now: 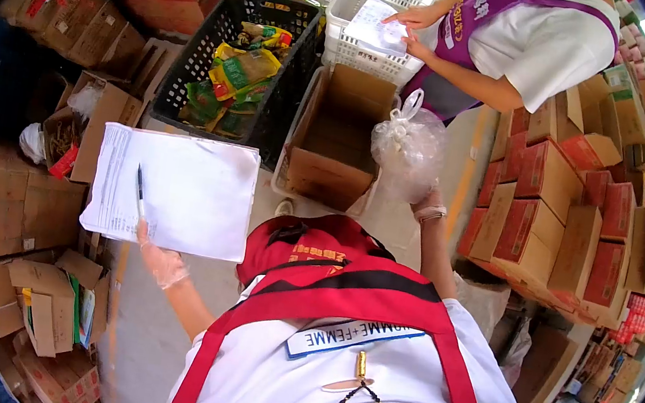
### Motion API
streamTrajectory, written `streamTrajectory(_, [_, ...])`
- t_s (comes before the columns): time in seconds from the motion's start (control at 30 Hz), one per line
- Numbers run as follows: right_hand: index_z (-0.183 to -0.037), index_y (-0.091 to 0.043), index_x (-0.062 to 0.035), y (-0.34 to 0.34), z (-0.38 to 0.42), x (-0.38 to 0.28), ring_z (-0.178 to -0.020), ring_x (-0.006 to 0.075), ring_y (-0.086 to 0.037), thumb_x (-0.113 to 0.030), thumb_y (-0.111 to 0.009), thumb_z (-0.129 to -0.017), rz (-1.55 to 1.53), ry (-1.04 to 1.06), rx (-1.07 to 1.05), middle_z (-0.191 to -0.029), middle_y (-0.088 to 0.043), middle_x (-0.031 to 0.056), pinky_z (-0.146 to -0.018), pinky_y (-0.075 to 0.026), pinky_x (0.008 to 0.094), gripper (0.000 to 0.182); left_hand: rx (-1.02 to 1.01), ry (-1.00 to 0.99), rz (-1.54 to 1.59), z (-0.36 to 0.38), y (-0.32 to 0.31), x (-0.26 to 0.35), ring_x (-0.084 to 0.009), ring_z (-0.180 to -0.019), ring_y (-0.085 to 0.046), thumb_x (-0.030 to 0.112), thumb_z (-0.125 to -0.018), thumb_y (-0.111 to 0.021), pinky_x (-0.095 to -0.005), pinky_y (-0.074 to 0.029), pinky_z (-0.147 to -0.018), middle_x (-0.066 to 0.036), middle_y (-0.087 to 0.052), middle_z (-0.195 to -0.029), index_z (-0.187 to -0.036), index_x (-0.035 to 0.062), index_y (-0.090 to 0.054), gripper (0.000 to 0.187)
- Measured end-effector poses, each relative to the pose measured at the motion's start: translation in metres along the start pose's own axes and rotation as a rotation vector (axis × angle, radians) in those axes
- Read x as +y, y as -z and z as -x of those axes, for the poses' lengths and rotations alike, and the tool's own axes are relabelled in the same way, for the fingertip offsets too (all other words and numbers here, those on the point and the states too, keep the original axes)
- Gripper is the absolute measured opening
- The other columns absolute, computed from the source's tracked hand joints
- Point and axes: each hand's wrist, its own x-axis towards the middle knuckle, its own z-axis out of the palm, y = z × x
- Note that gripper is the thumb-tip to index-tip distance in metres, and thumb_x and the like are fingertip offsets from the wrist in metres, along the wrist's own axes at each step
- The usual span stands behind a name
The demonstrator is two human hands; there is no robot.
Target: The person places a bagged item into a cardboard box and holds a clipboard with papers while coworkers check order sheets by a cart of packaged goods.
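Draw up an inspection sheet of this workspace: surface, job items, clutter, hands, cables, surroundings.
Surface: grey floor with yellow line
Job items: papers, pen lying on them; knotted clear plastic bag
Clutter: open carton of mixed items, left
Hands: left hand holds papers; right hand holds bag, fingers partly hidden
Cables: nothing seen
Surroundings: black crate of packets, open cardboard box, stacked boxes, co-worker's hands on paper

The paper [202, 195], with the pen [140, 183] on it, is held at left by the left hand [163, 264], the bag [415, 156] at right by the right hand [429, 205]. Between these is set the carton [332, 178], flanked at left by the crate [295, 69] of packets [241, 73]. Beyond it the basket [380, 61] is placed. Boxes [538, 228] are stacked on both sides.
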Motion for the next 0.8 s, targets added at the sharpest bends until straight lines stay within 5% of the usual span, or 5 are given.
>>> streamTrajectory(0.2, [-0.121,-0.051,-0.0065,-0.055,-0.008,0.005,-0.109,0.0216,-0.054,-0.036,-0.053,-0.089,0.112,0.105,-0.059,-0.122,-0.056,0.0072,-0.096,-0.043,0.0366,0.044,-0.065,0.036,0.027,-0.028,-0.016,0.004,-0.0244,-0.109,-0.052,0.024,-0.087,-0.053,-0.0382,-0.046,-0.092,-0.012,-0.053,-0.118,-0.121,-0.0011,-0.046,0.043])
streamTrajectory(0.3, [-0.127,-0.044,-0.0036,-0.096,-0.012,0.021,-0.111,0.0239,-0.052,-0.047,-0.051,-0.088,0.163,-0.016,-0.097,-0.126,-0.051,0.0102,-0.091,-0.045,0.0371,0.059,-0.104,0.041,0.023,-0.046,-0.022,0.007,-0.0241,-0.111,-0.051,0.023,-0.088,-0.052,-0.0382,-0.045,-0.093,-0.013,-0.054,-0.118,-0.122,-0.0013,-0.046,0.042])
streamTrajectory(0.4, [-0.134,-0.030,-0.0001,-0.105,-0.028,0.042,-0.110,0.0297,-0.051,-0.060,-0.058,-0.079,0.490,-0.131,0.195,-0.127,-0.047,0.0151,-0.088,-0.046,0.0372,0.086,-0.091,0.067,-0.014,-0.056,-0.024,0.013,-0.0237,-0.111,-0.051,0.025,-0.089,-0.050,-0.0379,-0.044,-0.095,-0.013,-0.053,-0.119,-0.123,-0.0010,-0.046,0.043])
streamTrajectory(0.63, [-0.113,-0.051,-0.0066,-0.042,-0.010,0.076,-0.090,0.0211,-0.060,-0.041,-0.058,-0.085,0.383,-0.056,0.158,-0.105,-0.062,0.0104,-0.074,-0.049,0.0342,0.045,-0.141,0.129,-0.034,-0.081,-0.028,0.022,-0.0231,-0.112,-0.051,0.030,-0.091,-0.046,-0.0365,-0.043,-0.095,-0.012,-0.052,-0.122,-0.122,0.0010,-0.047,0.043])
streamTrajectory(0.8, [-0.082,-0.062,-0.0063,-0.003,0.036,0.094,-0.071,0.0187,-0.062,-0.031,-0.053,-0.082,0.406,-0.013,0.485,-0.081,-0.067,0.0079,-0.064,-0.048,0.0287,0.026,-0.180,0.127,-0.073,-0.079,-0.043,0.030,-0.0243,-0.110,-0.051,0.029,-0.090,-0.045,-0.0379,-0.045,-0.093,-0.012,-0.053,-0.119,-0.122,0.0032,-0.048,0.041])
